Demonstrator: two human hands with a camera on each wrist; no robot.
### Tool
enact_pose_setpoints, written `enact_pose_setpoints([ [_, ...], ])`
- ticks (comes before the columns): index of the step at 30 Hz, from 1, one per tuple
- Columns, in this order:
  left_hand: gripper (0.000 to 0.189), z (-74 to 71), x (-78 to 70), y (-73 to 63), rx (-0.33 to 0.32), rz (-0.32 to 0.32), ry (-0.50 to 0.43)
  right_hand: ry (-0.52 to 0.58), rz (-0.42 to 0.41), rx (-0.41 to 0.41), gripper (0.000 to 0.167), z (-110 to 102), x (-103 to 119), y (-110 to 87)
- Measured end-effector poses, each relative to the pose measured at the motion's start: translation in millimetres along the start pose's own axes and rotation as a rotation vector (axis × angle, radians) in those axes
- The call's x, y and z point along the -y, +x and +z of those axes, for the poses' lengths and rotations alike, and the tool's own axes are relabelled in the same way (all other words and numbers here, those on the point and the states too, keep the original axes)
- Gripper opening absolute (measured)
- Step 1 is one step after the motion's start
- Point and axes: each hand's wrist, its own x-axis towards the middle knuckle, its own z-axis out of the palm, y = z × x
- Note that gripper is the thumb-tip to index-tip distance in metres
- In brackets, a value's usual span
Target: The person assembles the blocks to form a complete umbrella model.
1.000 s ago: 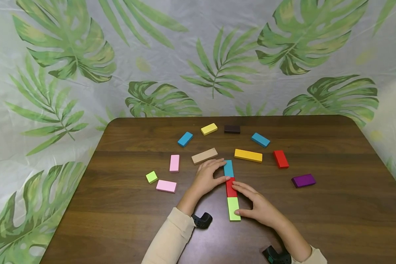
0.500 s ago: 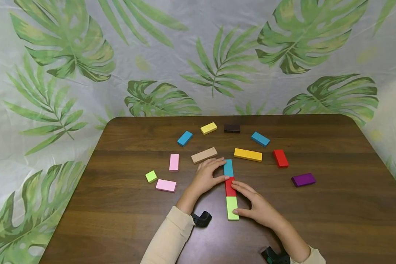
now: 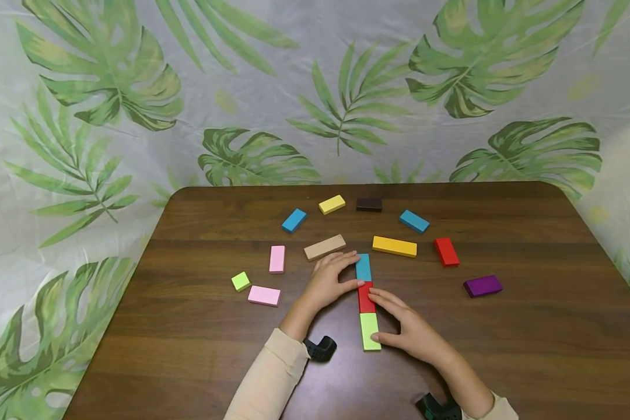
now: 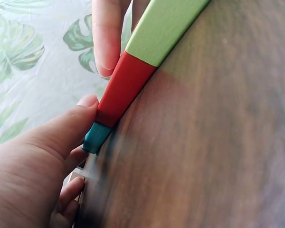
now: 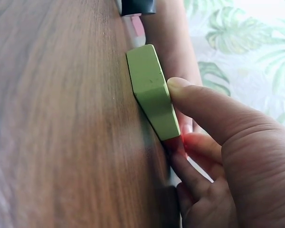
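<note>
Three flat blocks lie end to end in a line on the table: a blue block farthest, a red block in the middle, a lime green block nearest. To the left, my left hand touches the line, its fingertips by the blue block and its thumb by the blue-red joint. From the right, my right hand rests its thumb against the green block and its fingertips on the red block's side. The left wrist view shows the green and red blocks touching. In the right wrist view, the green block hides most of the red one.
Loose blocks form an arc around the line: tan, orange-yellow, red, purple, dark and several others. A patterned cloth hangs behind the brown table.
The green block's near end has shifted slightly left, straighter with the line, along with my right thumb. My left hand keeps its place.
</note>
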Motion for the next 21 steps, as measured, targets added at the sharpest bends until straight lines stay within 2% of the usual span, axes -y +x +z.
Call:
enact_pose_setpoints([
  [14,0.055,0.0,0.4,-0.7,-0.006,0.013,0.003,0.019,0.000,-0.003,0.075,0.0,-2.7,2.7],
  [21,0.054,-0.4,0.4,-1.4,0.001,0.010,-0.010,-0.018,-0.026,0.009,0.081,-2.7,-7.0,9.0],
])
